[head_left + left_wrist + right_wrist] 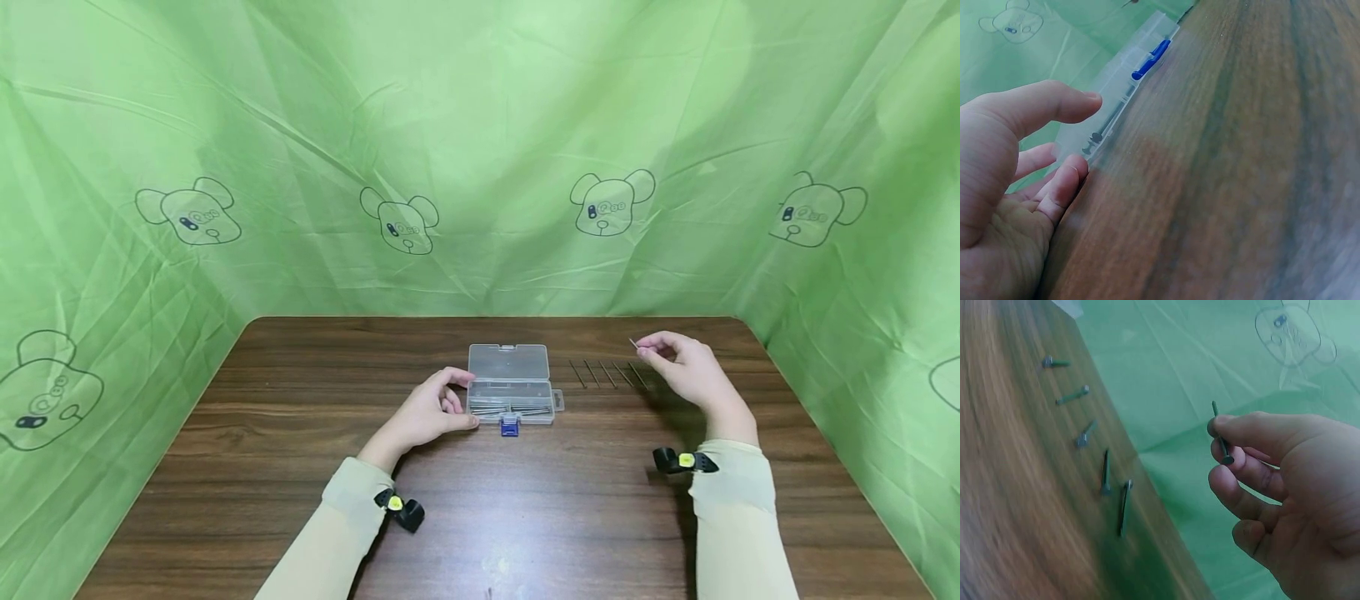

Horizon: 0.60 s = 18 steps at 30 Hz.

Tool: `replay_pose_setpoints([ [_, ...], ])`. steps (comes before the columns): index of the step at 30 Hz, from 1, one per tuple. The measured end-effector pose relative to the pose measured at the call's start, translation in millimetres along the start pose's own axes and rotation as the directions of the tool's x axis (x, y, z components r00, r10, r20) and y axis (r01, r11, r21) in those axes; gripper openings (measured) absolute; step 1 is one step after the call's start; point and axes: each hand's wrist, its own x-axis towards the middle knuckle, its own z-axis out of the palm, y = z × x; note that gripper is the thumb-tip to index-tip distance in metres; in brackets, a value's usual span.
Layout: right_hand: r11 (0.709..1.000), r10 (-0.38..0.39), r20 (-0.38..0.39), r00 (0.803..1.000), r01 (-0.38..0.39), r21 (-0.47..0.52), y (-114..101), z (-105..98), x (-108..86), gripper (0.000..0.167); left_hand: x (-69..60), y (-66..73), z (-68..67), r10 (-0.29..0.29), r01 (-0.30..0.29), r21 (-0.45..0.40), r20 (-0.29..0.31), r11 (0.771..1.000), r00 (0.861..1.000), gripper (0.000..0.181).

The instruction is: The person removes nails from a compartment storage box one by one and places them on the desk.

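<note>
A clear plastic box [512,392] stands on the table with its lid [508,362] raised at the back and a blue latch [509,427] at the front. Long metal nails [529,409] lie inside it. My left hand [429,410] holds the box's left end, thumb by the front corner and index finger by the back one. Above the table, to the right, my right hand [686,367] pinches one nail [1222,445] between thumb and fingers, its flat head downward. Below that hand, several nails [604,375] lie slanted in a row, spaced apart.
The brown wooden table [495,508] spreads around the box and the row. Green cloth [495,100] printed with bear faces hangs behind and along both sides. A hanging tab [558,401] sticks out from the box's right end.
</note>
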Motion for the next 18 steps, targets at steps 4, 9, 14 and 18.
replay_pose_setpoints([
  [4, 0.999, 0.036, -0.010, 0.999, -0.037, -0.024, 12.8, -1.7, -4.9, 0.026, -0.4, 0.0, 0.3, 0.004, -0.004, -0.006, -0.001, 1.000, 1.000, 0.069],
  [9, 0.995, 0.095, -0.003, 0.995, -0.095, -0.021, 24.8, 0.1, -9.6, 0.028, -1.3, 0.0, 1.1, 0.019, -0.019, -0.036, -0.009, 0.999, 1.000, 0.069],
  [14, 0.990, 0.143, 0.024, 0.989, -0.142, -0.022, 34.1, 3.3, -12.3, 0.028, -1.0, -1.1, 1.3, 0.019, -0.019, -0.043, -0.010, 0.999, 1.000, 0.069],
  [18, 0.987, 0.159, 0.035, 0.987, -0.158, -0.038, 41.0, 7.1, -14.2, 0.028, -0.4, -1.4, 0.9, 0.014, -0.014, -0.030, -0.004, 0.999, 1.000, 0.069],
])
